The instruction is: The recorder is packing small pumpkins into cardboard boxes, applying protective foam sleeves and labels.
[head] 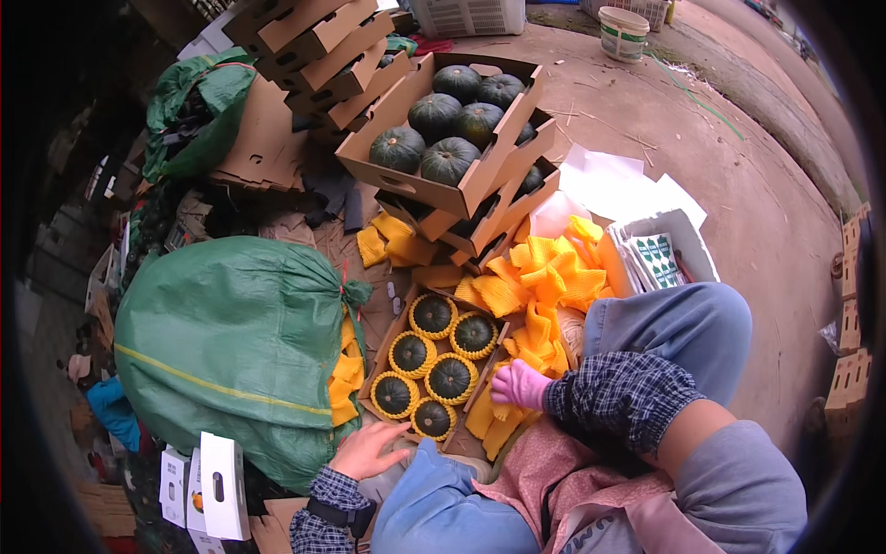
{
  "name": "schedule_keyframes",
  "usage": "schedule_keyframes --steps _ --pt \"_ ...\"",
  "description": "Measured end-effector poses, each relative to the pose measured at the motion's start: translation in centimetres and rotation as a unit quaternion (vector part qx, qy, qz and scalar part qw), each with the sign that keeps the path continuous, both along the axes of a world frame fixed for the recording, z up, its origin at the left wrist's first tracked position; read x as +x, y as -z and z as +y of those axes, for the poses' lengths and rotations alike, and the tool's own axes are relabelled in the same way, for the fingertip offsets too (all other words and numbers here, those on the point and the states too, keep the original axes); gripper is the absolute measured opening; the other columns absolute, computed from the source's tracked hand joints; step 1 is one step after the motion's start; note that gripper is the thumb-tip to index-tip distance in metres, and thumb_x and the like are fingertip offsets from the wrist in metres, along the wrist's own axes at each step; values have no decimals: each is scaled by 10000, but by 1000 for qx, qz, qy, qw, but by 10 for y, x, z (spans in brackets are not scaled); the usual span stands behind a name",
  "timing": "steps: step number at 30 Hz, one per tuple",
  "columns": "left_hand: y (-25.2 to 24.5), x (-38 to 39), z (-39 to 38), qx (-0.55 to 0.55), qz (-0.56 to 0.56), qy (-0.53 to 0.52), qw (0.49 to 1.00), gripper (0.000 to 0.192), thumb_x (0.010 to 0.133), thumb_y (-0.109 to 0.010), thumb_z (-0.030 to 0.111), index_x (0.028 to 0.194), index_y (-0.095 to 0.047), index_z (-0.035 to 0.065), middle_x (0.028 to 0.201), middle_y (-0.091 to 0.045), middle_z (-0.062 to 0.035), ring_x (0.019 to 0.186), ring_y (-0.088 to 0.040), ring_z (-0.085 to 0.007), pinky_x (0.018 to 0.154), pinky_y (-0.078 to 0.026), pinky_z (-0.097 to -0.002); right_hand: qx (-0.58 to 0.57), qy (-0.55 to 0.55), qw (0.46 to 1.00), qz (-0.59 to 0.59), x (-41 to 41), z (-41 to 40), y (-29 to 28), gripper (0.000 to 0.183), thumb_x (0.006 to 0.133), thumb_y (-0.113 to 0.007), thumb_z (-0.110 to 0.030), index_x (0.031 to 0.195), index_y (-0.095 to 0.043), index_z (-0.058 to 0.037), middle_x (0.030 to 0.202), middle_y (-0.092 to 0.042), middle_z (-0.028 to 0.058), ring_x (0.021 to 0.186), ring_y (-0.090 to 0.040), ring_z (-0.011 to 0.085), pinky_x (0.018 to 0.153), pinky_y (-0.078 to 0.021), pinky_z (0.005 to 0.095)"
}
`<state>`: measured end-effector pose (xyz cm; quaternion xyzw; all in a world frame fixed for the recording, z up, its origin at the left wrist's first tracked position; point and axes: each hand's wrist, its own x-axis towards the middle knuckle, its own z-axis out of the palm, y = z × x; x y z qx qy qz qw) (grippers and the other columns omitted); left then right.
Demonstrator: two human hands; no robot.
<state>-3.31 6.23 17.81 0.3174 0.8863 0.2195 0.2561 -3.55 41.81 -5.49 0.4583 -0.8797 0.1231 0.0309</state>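
Observation:
An open cardboard box (453,439) lies before me with several dark green squashes (450,379) in it, each seated in a yellow foam net (477,379). My left hand (370,449), bare, is at the box's near left corner with its fingers apart and nothing in it. Whether its fingertips touch the cardboard is unclear. Over the box's right side, my right hand (520,385) wears a pink glove and has curled fingers. It is beside a heap of loose yellow-orange foam nets (547,277); I cannot tell whether it grips one.
Beyond stands a stack of cardboard trays (408,183) holding bare squashes (433,115). A bulging green woven sack (228,353) lies at left, above white cartons (223,485). A white container (695,242) with printed sheets is by my knee. A bucket (623,34) stands farther off.

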Motion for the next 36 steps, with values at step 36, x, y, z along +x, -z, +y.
schedule_keyframes --steps 36 --pt "-98 65 67 -17 79 -123 989 655 912 -601 460 1442 -447 106 1116 -649 -187 1042 -602 -361 863 -486 -436 193 638 727 -164 -186 308 -144 446 734 -771 -273 1107 -669 -51 1123 -666 179 1076 -639 318 863 -536 412"
